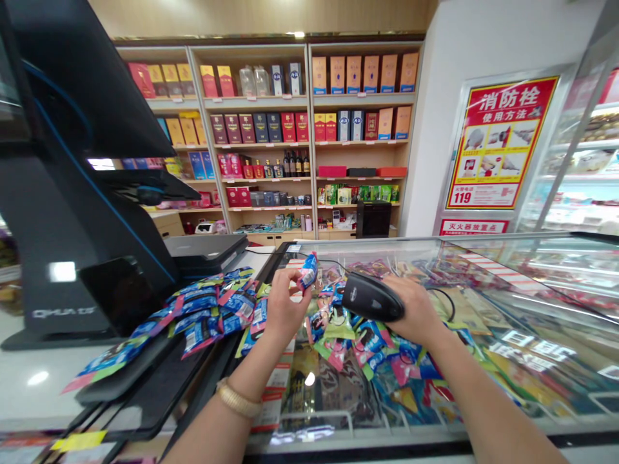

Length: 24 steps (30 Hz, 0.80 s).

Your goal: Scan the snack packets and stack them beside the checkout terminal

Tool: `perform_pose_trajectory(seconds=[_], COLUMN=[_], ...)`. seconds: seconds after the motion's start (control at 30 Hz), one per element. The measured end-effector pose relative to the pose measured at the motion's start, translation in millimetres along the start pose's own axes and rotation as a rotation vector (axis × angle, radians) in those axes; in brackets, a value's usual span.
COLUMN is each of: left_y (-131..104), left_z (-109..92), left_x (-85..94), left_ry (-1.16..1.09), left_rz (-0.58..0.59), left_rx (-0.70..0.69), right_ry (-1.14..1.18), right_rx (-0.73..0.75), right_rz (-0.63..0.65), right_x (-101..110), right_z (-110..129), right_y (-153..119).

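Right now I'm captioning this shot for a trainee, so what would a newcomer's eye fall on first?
Probably the black scanner in the right hand, mid-picture, with a small blue packet pinched in the left hand beside it. Next, perhaps, the red-and-yellow poster on the white wall at upper right, and the large black terminal along the left edge.

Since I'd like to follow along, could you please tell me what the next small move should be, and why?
Probably bring the blue packet nearer the head of the handheld scanner: the left hand pinches the packet, the right hand grips the scanner, head toward the packet, and the two appear apart.
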<state>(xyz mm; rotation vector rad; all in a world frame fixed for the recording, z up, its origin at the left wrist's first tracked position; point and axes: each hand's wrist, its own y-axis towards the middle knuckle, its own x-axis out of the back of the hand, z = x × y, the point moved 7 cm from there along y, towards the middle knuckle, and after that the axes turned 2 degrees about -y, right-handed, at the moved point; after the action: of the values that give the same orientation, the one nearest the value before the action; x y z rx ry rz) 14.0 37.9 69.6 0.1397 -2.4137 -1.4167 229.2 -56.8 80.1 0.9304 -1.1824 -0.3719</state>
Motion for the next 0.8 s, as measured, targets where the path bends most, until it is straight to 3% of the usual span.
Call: perform_pose_trajectory(seconds=[0.17,0.37,0.5,0.63,0.8], left_y=[-4.4,-12.5,-18.7,-29.3,-30.1], left_z=[-8.4,-32.0,-43.2,-39.3,-26.5], left_x=[-7.4,-39.8,-58.0,-70.2,-68.5], left_ry=[-0.017,0.053,0.044,0.043,0.228], left_rz=[0.025,0.185,0.335,0.508,0.514], left_rx=[-0.047,-0.193,-0.291,-0.325,-0.199], right_ry=[-0.071,-0.152,-0.163,-0.173,-0.173], right_rx=[-0.023,-0.131,-0.149,-0.117,-0.105], right_rz=[-0.186,-0.406,-0.397,-0.379,-0.370], right_x=[18.2,40.6,36.9,32.4,30.2], right_z=[-15.6,-38.9,-42.7,-39.3,-39.3], right_y=[-3.1,-10.9,-11.8,-10.5,-10.9])
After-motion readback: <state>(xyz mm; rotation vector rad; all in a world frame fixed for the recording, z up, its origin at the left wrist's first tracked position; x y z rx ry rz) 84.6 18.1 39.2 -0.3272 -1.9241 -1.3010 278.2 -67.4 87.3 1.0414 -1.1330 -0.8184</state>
